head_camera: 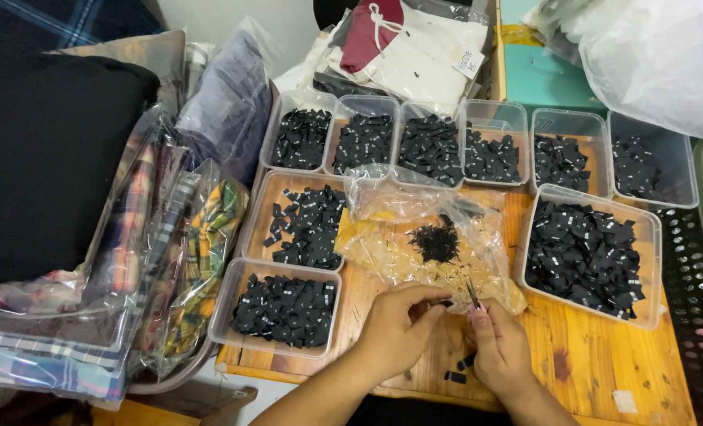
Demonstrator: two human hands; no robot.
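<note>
Two hands meet at the near edge of the wooden desk (588, 355): the left hand (395, 327) is curled, its thumb and fingertips pinched on a small black label (446, 303) held just above the desk, while the right hand (499, 347) is closed around a slim pair of snips (473, 293), whose blades point up and away beside that label. Both sit right in front of a crumpled clear plastic bag (414, 237) that holds a loose dark heap of trimmings (435, 241). A few cut labels (460, 369) lie on the desk between the wrists. Around the bag stand clear plastic tubs of black labels: a large one (589, 256) to the right, two to the left (284, 309) (304, 225), and a row of six along the back (477, 146). Bagged plaid fabrics (170, 260) are stacked at the far left. The label looks feather-light, thin and floppy, so it would probably bend or slip away if taken loosely; a firm pinch at one end, leaving the other end free for the blades, seems the safest hold. Its size makes it easy to lose among the others. The snips are rigid and sharp at the tip, best held at the handle.
</note>
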